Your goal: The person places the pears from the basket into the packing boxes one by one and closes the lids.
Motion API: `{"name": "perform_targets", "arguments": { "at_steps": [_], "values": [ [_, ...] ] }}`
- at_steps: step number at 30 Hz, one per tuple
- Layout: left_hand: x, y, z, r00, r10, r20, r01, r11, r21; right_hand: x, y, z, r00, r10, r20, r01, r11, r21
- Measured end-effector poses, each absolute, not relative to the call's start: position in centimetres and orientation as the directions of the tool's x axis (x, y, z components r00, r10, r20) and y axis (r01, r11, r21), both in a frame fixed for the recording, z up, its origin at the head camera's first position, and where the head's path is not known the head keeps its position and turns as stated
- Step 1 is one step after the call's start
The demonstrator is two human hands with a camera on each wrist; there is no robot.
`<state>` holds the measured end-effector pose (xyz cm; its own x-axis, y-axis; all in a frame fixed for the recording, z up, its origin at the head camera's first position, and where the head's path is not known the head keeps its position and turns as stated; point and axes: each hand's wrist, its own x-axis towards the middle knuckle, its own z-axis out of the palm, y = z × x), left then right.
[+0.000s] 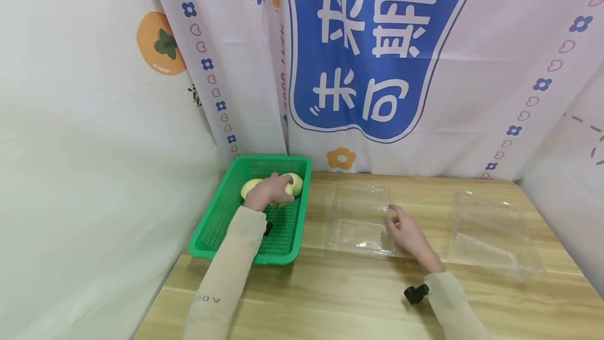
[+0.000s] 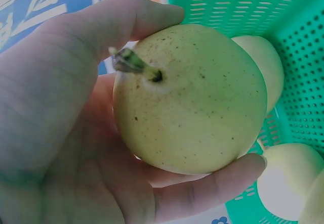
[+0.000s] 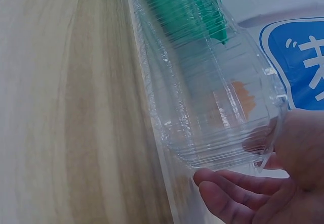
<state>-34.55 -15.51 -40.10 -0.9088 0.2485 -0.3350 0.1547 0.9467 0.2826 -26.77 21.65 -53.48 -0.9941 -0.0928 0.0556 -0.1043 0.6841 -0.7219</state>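
Observation:
My left hand reaches into a green plastic basket and grips a pear. That pear is pale yellow-green and speckled, with a short dark stem pointing toward the palm. Thumb and fingers curve round its sides. Other pears lie in the basket beyond it, partly hidden in the head view. At the right side of a clear plastic container, my right hand holds the edge. In the right wrist view, its fingertips touch the outside of the wall, and another part of the hand shows through the plastic.
A second clear plastic container lies on the wooden table to the right. Behind the table hangs a printed cloth, close to the basket's far rim. Pale cloth also hangs along the left side.

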Motion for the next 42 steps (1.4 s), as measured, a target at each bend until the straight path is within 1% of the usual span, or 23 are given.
{"name": "perform_targets", "arguments": {
  "at_steps": [5, 13, 22, 28, 35, 42],
  "values": [
    [-33.7, -15.0, -39.7, -0.923, 0.27, -0.275, 0.174, 0.928, 0.33, -26.6, 21.8, -53.6, -0.996, -0.081, 0.047, -0.089, 0.676, -0.731],
    [-32.0, -13.9, -38.6, -0.952, 0.278, -0.132, 0.225, 0.921, 0.318, -26.5, 22.0, -53.6, -0.993, -0.091, 0.076, -0.118, 0.672, -0.731],
    [-30.7, -12.6, -38.1, -0.954, 0.3, -0.006, 0.28, 0.897, 0.341, -26.3, 21.9, -53.5, -0.993, -0.095, 0.076, -0.12, 0.666, -0.736],
    [-30.0, -11.8, -38.0, -0.959, 0.282, 0.026, 0.271, 0.885, 0.38, -26.4, 21.8, -53.6, -0.993, -0.095, 0.07, -0.115, 0.668, -0.735],
    [-29.1, -10.7, -38.1, -0.952, 0.302, 0.061, 0.298, 0.852, 0.43, -26.3, 22.0, -53.7, -0.994, -0.088, 0.072, -0.112, 0.67, -0.734],
    [-28.7, -9.8, -38.6, -0.948, 0.311, 0.06, 0.304, 0.837, 0.456, -26.5, 21.9, -53.8, -0.993, -0.089, 0.079, -0.119, 0.662, -0.74]
  ]
}}
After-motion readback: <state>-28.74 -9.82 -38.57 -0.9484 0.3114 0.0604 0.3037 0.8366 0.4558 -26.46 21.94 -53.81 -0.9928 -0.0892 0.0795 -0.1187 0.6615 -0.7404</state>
